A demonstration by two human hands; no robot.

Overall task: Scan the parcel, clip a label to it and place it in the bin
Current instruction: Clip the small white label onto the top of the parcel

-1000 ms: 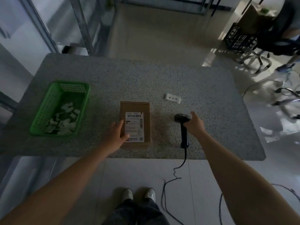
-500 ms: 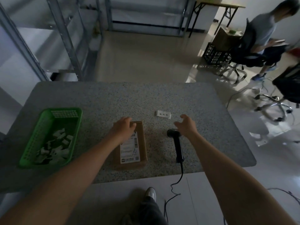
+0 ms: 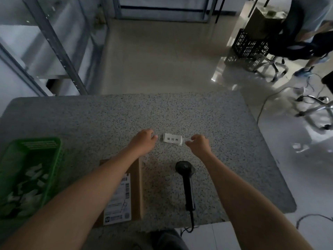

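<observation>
A small white label clip [image 3: 173, 139] with three printed characters lies on the speckled table [image 3: 225, 123]. My left hand [image 3: 144, 142] is just left of it and my right hand [image 3: 199, 144] just right of it, fingertips close to its ends, both holding nothing. The brown cardboard parcel [image 3: 134, 188] with a white shipping label lies near the front edge, partly hidden under my left forearm. The black handheld scanner [image 3: 186, 181] lies on the table beside it, cable hanging off the edge.
A green basket [image 3: 52, 170] holding several white clips stands at the table's left. Metal shelving rises beyond the table at left. At the far right are a black crate [image 3: 249, 46], office chairs, floor cables and a seated person.
Both hands left the parcel and the scanner and moved forward to either side of the white label clip. The camera view tilted up and forward.
</observation>
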